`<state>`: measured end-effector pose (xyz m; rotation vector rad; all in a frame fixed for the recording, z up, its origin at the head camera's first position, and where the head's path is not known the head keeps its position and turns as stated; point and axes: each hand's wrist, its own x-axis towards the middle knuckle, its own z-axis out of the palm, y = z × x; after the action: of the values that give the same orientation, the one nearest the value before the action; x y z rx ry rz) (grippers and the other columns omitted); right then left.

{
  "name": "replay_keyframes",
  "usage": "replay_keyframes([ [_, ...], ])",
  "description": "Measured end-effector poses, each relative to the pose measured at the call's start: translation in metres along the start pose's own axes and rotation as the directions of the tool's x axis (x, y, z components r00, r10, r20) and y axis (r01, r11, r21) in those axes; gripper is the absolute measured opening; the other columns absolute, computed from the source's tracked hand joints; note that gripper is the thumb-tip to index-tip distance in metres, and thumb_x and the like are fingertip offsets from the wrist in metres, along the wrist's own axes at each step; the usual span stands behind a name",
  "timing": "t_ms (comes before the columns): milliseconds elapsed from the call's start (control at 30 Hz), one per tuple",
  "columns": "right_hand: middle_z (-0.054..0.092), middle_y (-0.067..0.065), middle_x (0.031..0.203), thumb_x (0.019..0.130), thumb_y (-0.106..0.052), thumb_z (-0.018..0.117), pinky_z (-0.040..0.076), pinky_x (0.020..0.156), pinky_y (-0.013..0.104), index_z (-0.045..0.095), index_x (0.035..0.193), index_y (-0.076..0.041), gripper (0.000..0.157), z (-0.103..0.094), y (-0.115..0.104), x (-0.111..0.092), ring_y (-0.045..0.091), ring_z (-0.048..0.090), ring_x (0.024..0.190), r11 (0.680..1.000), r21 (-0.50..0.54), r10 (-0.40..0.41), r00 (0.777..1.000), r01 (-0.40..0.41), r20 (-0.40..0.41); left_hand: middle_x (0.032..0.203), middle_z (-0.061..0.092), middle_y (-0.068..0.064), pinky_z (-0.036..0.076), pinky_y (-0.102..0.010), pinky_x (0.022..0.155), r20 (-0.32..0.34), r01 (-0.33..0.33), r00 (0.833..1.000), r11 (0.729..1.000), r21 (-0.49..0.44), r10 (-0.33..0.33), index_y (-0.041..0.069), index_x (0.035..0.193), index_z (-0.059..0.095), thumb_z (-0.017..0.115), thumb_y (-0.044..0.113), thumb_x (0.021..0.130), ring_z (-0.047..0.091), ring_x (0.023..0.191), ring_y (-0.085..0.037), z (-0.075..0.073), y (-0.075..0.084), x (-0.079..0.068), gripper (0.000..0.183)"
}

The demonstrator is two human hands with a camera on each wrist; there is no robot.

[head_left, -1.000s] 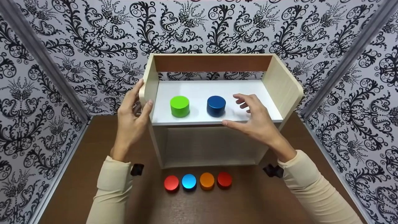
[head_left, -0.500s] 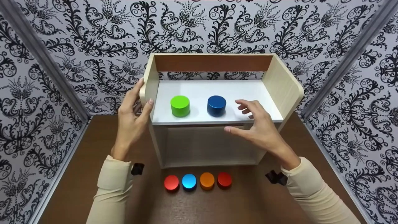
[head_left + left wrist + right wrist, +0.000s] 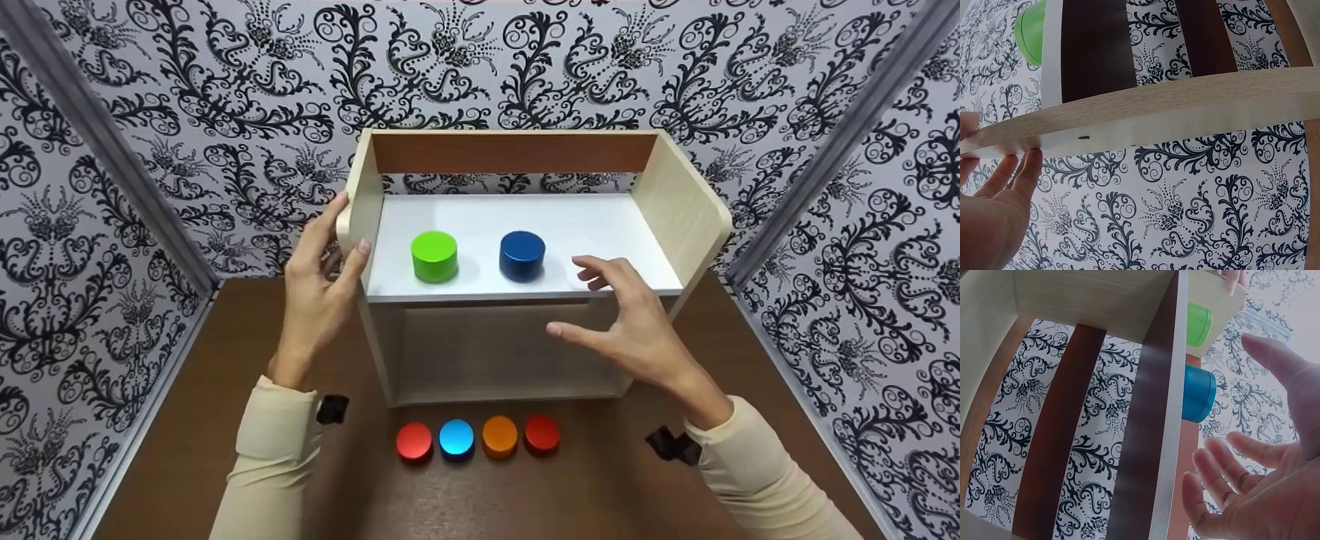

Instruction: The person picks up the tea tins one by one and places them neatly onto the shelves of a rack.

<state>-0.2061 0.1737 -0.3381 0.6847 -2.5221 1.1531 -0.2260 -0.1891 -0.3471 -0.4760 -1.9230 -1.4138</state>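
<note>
My left hand (image 3: 319,281) grips the left side panel (image 3: 1129,107) of a pale wooden shelf unit, thumb on one face and fingers on the other. My right hand (image 3: 637,322) is held in front of the white upper board (image 3: 592,214), thumb and fingers spread apart with nothing between them. Left of its fingertips stands a dark blue round lidded tin (image 3: 522,256), also seen in the right wrist view as a blue tin (image 3: 1198,394) with a seam near its end. A bright green tin (image 3: 434,257) of the same shape stands further left on that board.
On the brown table (image 3: 450,510), before the unit, a row holds a red tin (image 3: 414,441), a light blue tin (image 3: 456,439), an orange tin (image 3: 499,436) and another red tin (image 3: 541,434). Patterned walls (image 3: 862,225) enclose the table at the back and sides.
My right hand has drawn back from beside the dark blue tin, moving down and slightly right, toward me. The left hand and all the tins stay in place.
</note>
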Motion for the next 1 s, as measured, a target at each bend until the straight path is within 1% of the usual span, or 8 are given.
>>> replay_keyframes([
  [133, 0.060, 0.013, 0.120, 0.074, -0.030, 0.093, 0.049, 0.098, 0.047, 0.056, 0.142, -0.005, 0.080, 0.000, 0.000, -0.005, 0.026, 0.054, 0.112, 1.000, 0.002, -0.008, 1.000, 0.008, -0.005, 0.136, 0.054, -0.018, 0.053, -0.047, 0.106, -0.003, -0.004, 1.000, 1.000, -0.013, 0.004, 0.010, 0.150, 0.050, 0.063, -0.001, 0.097, 0.056, 0.122, -0.032, 0.000, -0.001, 0.000, 0.056],
  [267, 0.060, 0.011, 0.119, 0.073, -0.030, 0.093, 0.049, 0.097, 0.042, 0.057, 0.141, -0.006, 0.080, 0.001, 0.000, -0.011, 0.026, 0.054, 0.109, 1.000, -0.002, -0.025, 1.000, 0.025, -0.016, 0.136, 0.053, -0.018, 0.054, -0.043, 0.105, -0.005, -0.009, 1.000, 1.000, -0.030, 0.008, 0.009, 0.149, 0.050, 0.062, -0.002, 0.097, 0.057, 0.121, -0.034, 0.000, -0.001, -0.001, 0.055],
  [367, 0.061, 0.010, 0.117, 0.072, -0.029, 0.094, 0.048, 0.095, 0.036, 0.057, 0.140, -0.005, 0.081, 0.002, 0.000, -0.015, 0.023, 0.054, 0.107, 0.999, -0.013, -0.037, 0.999, 0.037, -0.023, 0.136, 0.053, -0.020, 0.055, -0.040, 0.104, -0.004, -0.012, 1.000, 0.999, -0.043, 0.012, 0.007, 0.149, 0.050, 0.062, -0.002, 0.097, 0.057, 0.120, -0.036, 0.000, -0.001, -0.001, 0.055],
  [467, 0.060, 0.007, 0.118, 0.071, -0.028, 0.095, 0.048, 0.097, 0.033, 0.058, 0.140, -0.005, 0.082, 0.003, 0.000, -0.020, 0.019, 0.053, 0.109, 0.999, -0.013, -0.040, 0.999, 0.039, -0.018, 0.136, 0.053, -0.019, 0.055, -0.039, 0.104, -0.006, -0.005, 1.000, 0.999, -0.051, 0.005, 0.007, 0.149, 0.050, 0.062, -0.003, 0.097, 0.057, 0.120, -0.035, 0.000, -0.001, -0.001, 0.054],
  [667, 0.059, 0.004, 0.123, 0.070, -0.027, 0.095, 0.048, 0.104, 0.042, 0.058, 0.140, -0.007, 0.081, 0.006, 0.002, -0.029, 0.018, 0.054, 0.115, 1.000, 0.003, -0.028, 1.000, 0.028, -0.006, 0.137, 0.053, -0.018, 0.055, -0.037, 0.104, -0.007, -0.014, 1.000, 0.998, -0.056, 0.014, 0.007, 0.149, 0.050, 0.062, -0.002, 0.097, 0.058, 0.120, -0.034, 0.000, -0.002, -0.001, 0.054],
  [733, 0.059, 0.004, 0.124, 0.070, -0.028, 0.095, 0.048, 0.104, 0.040, 0.058, 0.140, -0.008, 0.081, 0.007, 0.003, -0.032, 0.018, 0.054, 0.116, 1.000, 0.008, -0.028, 1.000, 0.028, -0.006, 0.138, 0.053, -0.018, 0.055, -0.037, 0.104, -0.007, -0.020, 1.000, 0.998, -0.054, 0.020, 0.007, 0.149, 0.050, 0.062, -0.002, 0.097, 0.058, 0.119, -0.033, 0.001, -0.002, -0.001, 0.054],
  [900, 0.059, 0.002, 0.123, 0.069, -0.028, 0.096, 0.049, 0.104, 0.030, 0.059, 0.140, -0.011, 0.081, 0.011, 0.006, -0.040, 0.017, 0.055, 0.116, 1.000, 0.010, -0.025, 1.000, 0.025, 0.000, 0.138, 0.053, -0.018, 0.055, -0.036, 0.103, -0.005, -0.026, 1.000, 0.999, -0.040, 0.025, 0.007, 0.149, 0.050, 0.062, -0.002, 0.097, 0.058, 0.119, -0.031, 0.000, -0.002, -0.001, 0.054],
  [1000, 0.059, 0.000, 0.121, 0.069, -0.028, 0.096, 0.050, 0.104, 0.035, 0.059, 0.139, -0.011, 0.081, 0.013, 0.008, -0.043, 0.018, 0.056, 0.115, 1.000, 0.014, -0.026, 1.000, 0.026, 0.002, 0.138, 0.053, -0.018, 0.056, -0.037, 0.103, -0.003, -0.024, 1.000, 0.999, -0.034, 0.023, 0.007, 0.149, 0.050, 0.061, -0.002, 0.098, 0.058, 0.119, -0.032, 0.000, -0.003, -0.001, 0.053],
])
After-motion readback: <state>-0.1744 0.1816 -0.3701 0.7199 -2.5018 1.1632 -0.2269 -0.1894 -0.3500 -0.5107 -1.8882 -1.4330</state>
